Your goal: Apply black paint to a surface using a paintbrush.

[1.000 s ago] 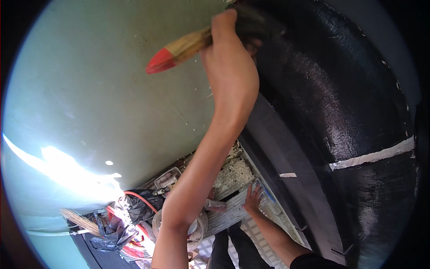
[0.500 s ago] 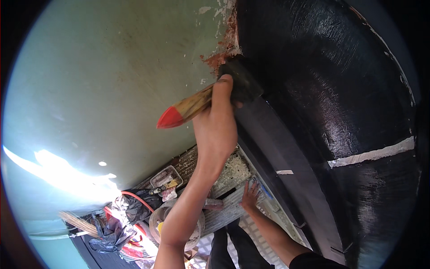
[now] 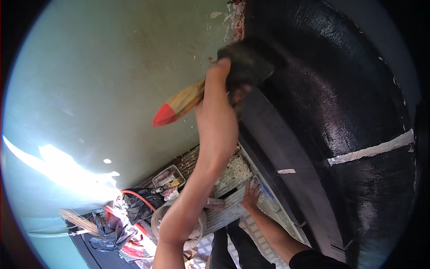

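Note:
My left hand point(image 3: 220, 89) is wrapped round a wide paintbrush with a yellowish wooden handle point(image 3: 186, 99) and a red end. The brush's broad dark head point(image 3: 248, 62), blurred by motion, is at the corner where a pale green wall point(image 3: 125, 80) meets a glossy black surface point(image 3: 322, 76). Whether the bristles touch the surface I cannot tell. Lower down, my right hand point(image 3: 251, 195) lies with its fingers spread on a grey ribbed plank point(image 3: 230, 206).
Peeling paint and reddish bare patches point(image 3: 239, 27) run along the corner. A pale strip point(image 3: 371, 148) crosses the black surface. Below are a round bucket point(image 3: 199, 228), a plastic tub point(image 3: 168, 177) with another brush point(image 3: 168, 186) across it, a red hose point(image 3: 139, 196), dark plastic bags point(image 3: 107, 233) and a straw broom point(image 3: 78, 222).
My left hand has moved slightly upward with the paintbrush, and its head now covers more of the reddish patch at the corner. My right hand stays on the plank.

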The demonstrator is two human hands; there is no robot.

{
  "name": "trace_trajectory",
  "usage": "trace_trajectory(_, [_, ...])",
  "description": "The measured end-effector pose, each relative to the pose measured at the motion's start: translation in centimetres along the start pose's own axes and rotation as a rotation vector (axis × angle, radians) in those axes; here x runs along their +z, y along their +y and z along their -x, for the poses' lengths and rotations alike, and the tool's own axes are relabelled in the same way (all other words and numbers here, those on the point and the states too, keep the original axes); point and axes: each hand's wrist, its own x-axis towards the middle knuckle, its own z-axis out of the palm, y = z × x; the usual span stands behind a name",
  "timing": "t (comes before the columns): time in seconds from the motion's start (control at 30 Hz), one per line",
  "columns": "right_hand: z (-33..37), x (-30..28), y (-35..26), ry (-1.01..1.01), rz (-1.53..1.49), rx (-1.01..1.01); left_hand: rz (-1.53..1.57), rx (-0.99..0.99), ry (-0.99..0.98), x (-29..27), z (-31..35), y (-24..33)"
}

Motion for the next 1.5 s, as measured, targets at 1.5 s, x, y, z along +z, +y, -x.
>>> trace_trajectory(1.5, [-0.1,1.2,-0.1,0.070,-0.045,-0.048,-0.663,0.732,-0.027,-3.6,-1.4,0.6])
